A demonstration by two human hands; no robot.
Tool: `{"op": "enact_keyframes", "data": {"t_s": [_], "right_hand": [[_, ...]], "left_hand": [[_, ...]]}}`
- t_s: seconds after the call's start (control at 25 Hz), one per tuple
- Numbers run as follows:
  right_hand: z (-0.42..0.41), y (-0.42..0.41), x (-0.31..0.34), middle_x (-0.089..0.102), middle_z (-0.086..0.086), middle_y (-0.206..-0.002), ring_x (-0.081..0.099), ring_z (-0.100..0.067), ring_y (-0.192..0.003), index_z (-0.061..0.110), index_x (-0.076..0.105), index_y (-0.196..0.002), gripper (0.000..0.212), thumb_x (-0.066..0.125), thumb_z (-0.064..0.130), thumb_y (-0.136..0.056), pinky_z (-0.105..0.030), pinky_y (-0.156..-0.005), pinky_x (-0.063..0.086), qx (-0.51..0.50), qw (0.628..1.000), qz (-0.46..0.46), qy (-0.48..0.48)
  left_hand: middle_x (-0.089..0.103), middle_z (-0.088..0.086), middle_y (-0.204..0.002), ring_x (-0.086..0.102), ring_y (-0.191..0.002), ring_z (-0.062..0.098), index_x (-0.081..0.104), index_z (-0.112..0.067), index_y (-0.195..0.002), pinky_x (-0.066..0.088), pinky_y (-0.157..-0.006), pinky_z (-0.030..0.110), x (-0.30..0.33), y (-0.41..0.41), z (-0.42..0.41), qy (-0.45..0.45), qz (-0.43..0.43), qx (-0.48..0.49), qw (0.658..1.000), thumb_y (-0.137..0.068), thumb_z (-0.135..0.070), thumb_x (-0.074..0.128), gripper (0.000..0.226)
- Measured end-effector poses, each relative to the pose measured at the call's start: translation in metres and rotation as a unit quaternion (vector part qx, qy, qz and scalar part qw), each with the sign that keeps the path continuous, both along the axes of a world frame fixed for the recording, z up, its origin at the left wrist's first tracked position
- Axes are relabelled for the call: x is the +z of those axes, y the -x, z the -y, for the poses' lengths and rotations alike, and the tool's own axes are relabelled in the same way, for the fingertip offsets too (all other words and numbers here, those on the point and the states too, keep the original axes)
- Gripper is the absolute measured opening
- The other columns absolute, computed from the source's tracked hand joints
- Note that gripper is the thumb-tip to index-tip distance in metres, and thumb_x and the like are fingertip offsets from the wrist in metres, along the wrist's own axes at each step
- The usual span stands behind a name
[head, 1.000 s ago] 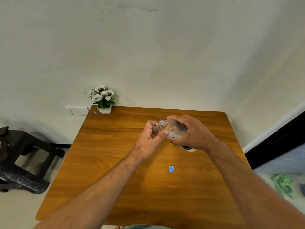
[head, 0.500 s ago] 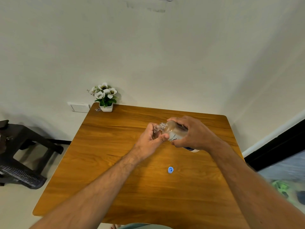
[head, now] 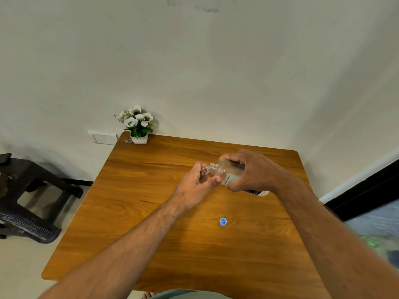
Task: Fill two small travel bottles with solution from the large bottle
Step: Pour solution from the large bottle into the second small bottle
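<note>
Far L, off the table: dark chair [head: 28, 197]. Wall plate [head: 103, 138] behind the table's back-L corner; 1 flower pot [head: 139, 126] on that corner, well apart from the work.

Mid table [head: 151, 244]: left hand [head: 195, 186] has fingers and thumb curled round the small travel bottle [head: 204, 171], held upright-ish, open mouth up and tipped a bit toward R. Body mostly hidden in the palm, so fill level can't be told. A blue speck [head: 176, 188] shows just past the L wrist; too small to name.

Just R of it: right hand [head: 252, 171] wraps the large bottle [head: 226, 172] from above, fingers curled over its body. Long axis runs roughly R-to-L, base out to the R and lower, neck pointing L, mouth right beside the small bottle's mouth, about touching. No stream visible.

Key relation: the small mouth sits just L of and slightly under the large neck, so the pour likely needs more tilt with the mouths kept lined up; drift either way probably spills on the wood.

Near edge, R of centre: 1 blue cap [head: 223, 221] lying loose, well apart from both hands.

Count: large bottles 1, small bottles seen 1 (2nd not in view), caps 1.
</note>
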State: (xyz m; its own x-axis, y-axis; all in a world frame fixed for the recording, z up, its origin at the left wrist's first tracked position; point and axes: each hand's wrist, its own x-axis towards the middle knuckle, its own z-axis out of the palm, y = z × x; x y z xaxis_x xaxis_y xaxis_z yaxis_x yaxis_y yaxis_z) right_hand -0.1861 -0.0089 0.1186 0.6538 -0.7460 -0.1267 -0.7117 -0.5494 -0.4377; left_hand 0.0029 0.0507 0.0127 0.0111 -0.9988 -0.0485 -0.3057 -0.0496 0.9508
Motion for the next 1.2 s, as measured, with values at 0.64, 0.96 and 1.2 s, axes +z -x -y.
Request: {"op": "enact_keyframes", "data": {"t_s": [0.64,0.96,1.2], "right_hand": [[0.003,-0.011,0.007,0.054,0.018,-0.087,0.059,-0.009,-0.076,0.031,0.058,-0.131,0.065,0.082,0.039,-0.072,-0.015,-0.061,0.041,0.007,0.998,-0.061,-0.008],[0.005,-0.012,0.003,0.059,0.018,-0.09,0.06,-0.005,-0.075,0.031,0.059,-0.13,0.065,0.081,0.042,-0.07,-0.015,-0.06,0.042,0.004,0.998,-0.066,-0.023],[0.005,-0.013,0.001,0.062,0.014,-0.093,0.063,-0.007,-0.076,0.029,0.059,-0.132,0.067,0.081,0.042,-0.07,-0.014,-0.061,0.045,0.004,0.997,-0.071,-0.036]], "left_hand": [[0.058,0.007,-0.088,0.047,-0.075,0.013,0.054,-0.022,-0.107,0.042,-0.063,0.037,-0.007,-0.003,-0.001,0.009,-0.018,-0.008,1.0,-0.065,-0.091,0.056,0.08],[0.056,0.004,-0.089,0.046,-0.075,0.014,0.053,-0.018,-0.109,0.041,-0.061,0.035,-0.006,-0.004,-0.004,0.006,-0.011,-0.013,1.0,-0.061,-0.095,0.052,0.091],[0.052,0.001,-0.084,0.043,-0.071,0.013,0.053,-0.019,-0.105,0.038,-0.057,0.028,-0.005,-0.003,-0.007,0.013,-0.014,-0.013,1.0,-0.06,-0.096,0.051,0.089]]}}
